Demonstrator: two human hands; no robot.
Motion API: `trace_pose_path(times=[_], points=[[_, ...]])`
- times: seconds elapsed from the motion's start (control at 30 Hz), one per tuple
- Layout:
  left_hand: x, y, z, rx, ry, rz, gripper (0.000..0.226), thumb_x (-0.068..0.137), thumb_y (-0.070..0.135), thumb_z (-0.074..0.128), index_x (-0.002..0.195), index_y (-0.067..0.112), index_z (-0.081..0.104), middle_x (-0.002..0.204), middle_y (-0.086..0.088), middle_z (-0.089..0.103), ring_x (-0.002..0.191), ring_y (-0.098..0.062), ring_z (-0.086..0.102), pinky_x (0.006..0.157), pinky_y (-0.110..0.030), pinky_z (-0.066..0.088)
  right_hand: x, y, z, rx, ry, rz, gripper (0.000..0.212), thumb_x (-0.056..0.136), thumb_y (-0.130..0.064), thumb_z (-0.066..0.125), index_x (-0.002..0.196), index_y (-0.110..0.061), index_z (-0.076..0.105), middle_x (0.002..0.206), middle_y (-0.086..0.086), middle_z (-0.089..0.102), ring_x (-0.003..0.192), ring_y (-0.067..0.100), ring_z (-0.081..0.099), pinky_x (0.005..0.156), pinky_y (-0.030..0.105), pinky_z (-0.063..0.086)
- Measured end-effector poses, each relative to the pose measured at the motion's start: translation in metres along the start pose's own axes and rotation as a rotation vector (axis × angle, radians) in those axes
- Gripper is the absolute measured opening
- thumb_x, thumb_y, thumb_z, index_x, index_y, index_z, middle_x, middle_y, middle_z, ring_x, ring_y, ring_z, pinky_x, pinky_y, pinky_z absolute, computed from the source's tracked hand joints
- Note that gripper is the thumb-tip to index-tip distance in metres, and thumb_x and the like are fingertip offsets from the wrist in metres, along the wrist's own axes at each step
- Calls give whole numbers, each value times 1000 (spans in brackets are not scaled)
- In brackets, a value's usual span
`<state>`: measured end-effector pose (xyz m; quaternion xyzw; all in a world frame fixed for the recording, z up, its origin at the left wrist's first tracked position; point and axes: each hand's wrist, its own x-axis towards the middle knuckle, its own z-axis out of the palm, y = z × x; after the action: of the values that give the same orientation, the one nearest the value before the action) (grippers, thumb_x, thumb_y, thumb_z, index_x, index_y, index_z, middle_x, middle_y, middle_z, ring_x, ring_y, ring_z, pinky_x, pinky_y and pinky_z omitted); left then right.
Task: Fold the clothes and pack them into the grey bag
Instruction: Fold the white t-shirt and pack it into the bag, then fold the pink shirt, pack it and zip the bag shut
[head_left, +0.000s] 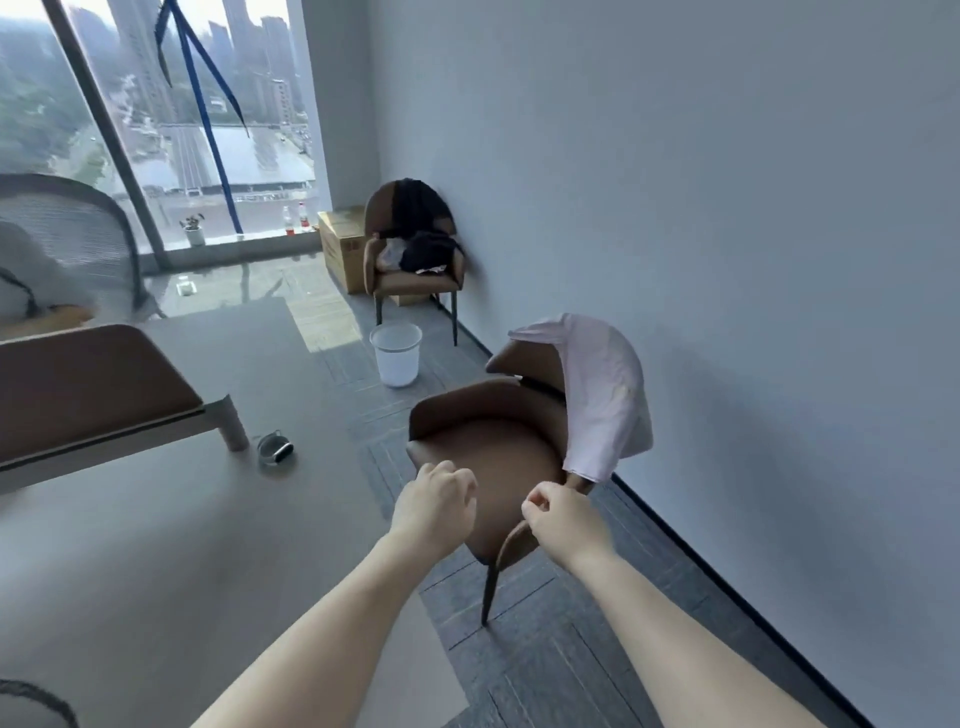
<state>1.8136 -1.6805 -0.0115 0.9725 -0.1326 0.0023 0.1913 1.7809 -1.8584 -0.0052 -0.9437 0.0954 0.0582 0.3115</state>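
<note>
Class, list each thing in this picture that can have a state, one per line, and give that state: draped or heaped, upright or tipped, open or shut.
Pale pink garment: draped over the near brown chair's backrest.
Dark clothes: heaped on the far brown chair.
White plastic bucket: upright on the floor.
Left hand: fingers curled, holding nothing.
Right hand: fingers curled, holding nothing.

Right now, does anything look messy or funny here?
Yes. A pink shirt hangs crookedly over the near chair's back, and dark clothes lie heaped on the far chair, unfolded.
</note>
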Motion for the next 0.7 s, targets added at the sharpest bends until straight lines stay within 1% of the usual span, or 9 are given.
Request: trace_pose_path(times=[0.1,0.17,0.23,0.3,0.4,0.5,0.57,0.63,0.7], points=[[53,29,16,-10,-27,72,28,94,28,47,115,21,64,112,-2,57,110,-25,49,86,-39,49,35,28,-29,-2,41,63,15,91,-33,46,85,-30,60,83,-5,65,81,21,60,66,33,46],[86,51,27,-8,-54,114,28,94,28,47,115,21,63,112,-1,57,110,-25,49,86,-39,49,56,51,-45,5,67,108,18,91,-35,45,78,-32,55,84,-3,65,80,20,60,67,35,48],[118,76,38,-13,-78,156,27,93,28,46,112,21,65,109,-1,58,108,-25,50,86,-39,49,76,75,-62,21,86,147,21,91,-36,43,73,-30,53,80,-1,66,76,21,61,66,37,51],[149,101,51,-14,-106,179,26,93,28,45,107,21,65,106,-2,57,106,-25,50,83,-38,48,98,100,-79,40,91,180,22,90,-36,43,76,-26,57,77,-2,67,73,21,62,67,38,53],[194,134,73,-40,-119,191,27,91,28,43,107,21,64,103,0,56,103,-23,48,79,-35,46,138,134,-105,59,103,188,21,90,-33,45,76,-25,59,74,-4,65,70,19,62,60,31,47],[238,162,94,-50,-127,143,29,91,26,44,112,23,64,106,2,57,105,-21,49,80,-35,47,185,167,-131,77,98,166,22,90,-30,46,78,-19,61,72,0,66,71,24,63,56,30,42],[263,178,104,-50,-133,79,29,90,26,44,110,24,65,106,3,57,104,-20,49,80,-35,48,216,186,-148,86,72,148,22,89,-30,46,80,-17,61,73,2,67,74,25,64,55,30,41],[284,191,110,-55,-137,15,27,90,27,45,107,24,65,105,3,58,104,-20,50,82,-36,48,243,201,-163,86,37,130,23,89,-30,45,83,-15,62,76,2,68,77,25,65,57,31,43],[303,200,115,-74,-130,-44,26,90,27,46,107,25,66,104,4,58,103,-19,51,83,-37,49,271,210,-177,64,5,95,24,90,-30,45,87,-14,63,81,2,68,79,24,64,63,34,49]])
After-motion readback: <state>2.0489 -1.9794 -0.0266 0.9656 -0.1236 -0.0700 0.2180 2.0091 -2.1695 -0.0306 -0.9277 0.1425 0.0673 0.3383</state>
